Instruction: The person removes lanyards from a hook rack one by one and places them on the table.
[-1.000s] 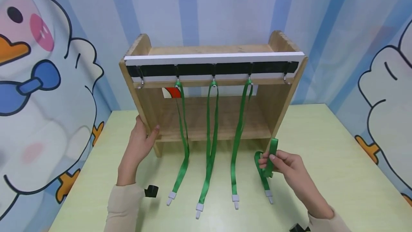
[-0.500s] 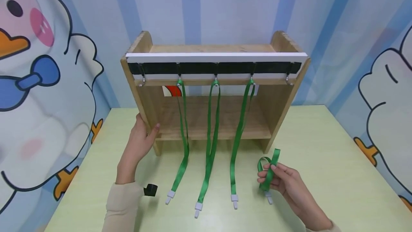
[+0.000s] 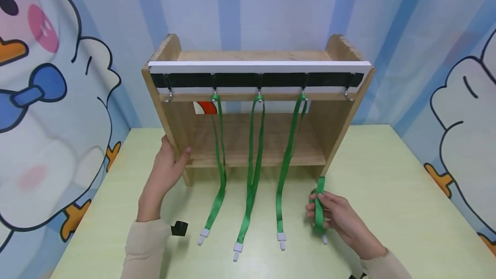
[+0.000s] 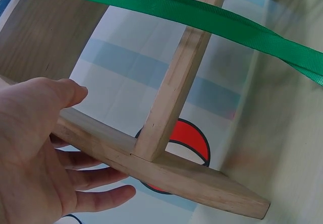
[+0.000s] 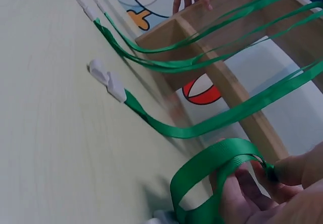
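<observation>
My left hand grips the left side panel of a small wooden shelf, thumb on the inner face and fingers outside. The left wrist view shows the same hand around the panel's edge. My right hand pinches a green lanyard between thumb and fingers, in front of the shelf's right leg. In the right wrist view this lanyard bends into a loop; its white clip is mostly hidden. Three other green lanyards, left, middle and right, hang from hooks on the front rail.
The rail's black strip carries several metal hooks. The far left hook and far right hook bear no lanyard. White clips of the hanging lanyards lie toward the front of the pale table. Behind stands a blue striped backdrop.
My right hand first drew down and toward me with the lanyard, then shifted slightly left. More of the lanyard is gathered at the hand now. The left hand stays on the panel.
</observation>
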`<state>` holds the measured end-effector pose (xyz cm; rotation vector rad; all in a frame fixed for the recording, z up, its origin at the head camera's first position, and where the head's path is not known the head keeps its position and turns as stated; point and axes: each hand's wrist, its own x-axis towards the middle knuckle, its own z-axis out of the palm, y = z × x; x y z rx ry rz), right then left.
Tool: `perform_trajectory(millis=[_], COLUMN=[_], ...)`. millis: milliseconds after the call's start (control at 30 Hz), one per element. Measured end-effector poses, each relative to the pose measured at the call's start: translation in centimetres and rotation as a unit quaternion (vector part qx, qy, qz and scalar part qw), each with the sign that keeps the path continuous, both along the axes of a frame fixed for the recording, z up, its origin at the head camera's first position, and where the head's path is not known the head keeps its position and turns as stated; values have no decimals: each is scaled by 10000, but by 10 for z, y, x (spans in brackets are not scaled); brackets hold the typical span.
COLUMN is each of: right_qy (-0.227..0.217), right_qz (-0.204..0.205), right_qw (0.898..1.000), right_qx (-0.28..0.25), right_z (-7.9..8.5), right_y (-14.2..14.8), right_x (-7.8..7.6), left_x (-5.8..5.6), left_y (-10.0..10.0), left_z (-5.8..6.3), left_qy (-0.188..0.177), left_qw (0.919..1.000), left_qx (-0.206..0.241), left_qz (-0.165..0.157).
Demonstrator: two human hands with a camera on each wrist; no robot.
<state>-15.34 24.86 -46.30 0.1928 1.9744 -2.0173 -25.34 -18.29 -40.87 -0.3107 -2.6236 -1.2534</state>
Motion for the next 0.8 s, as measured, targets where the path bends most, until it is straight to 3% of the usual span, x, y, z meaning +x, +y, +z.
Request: perform_trajectory(millis=[200, 367, 533, 800], right_qy=[177, 581, 767, 1331], right_qz=[-338, -478, -421, -374], right_qw=[9974, 9847, 9636, 9157], right_qx=[608, 1575, 2527, 3773], right_z=[-7, -7, -9, -20], right_y=[-2, -1, 1, 4], right_x=[-10, -14, -17, -18], left_x=[1, 1, 2, 1], left_y=[1, 1, 1, 0], left_z=[2, 3, 4, 1], left_qy=[-120, -184, -205, -165], left_qw=[9999, 9998, 9998, 9999], left_qx=[8, 31, 18, 17], left_qz=[31, 26, 37, -27])
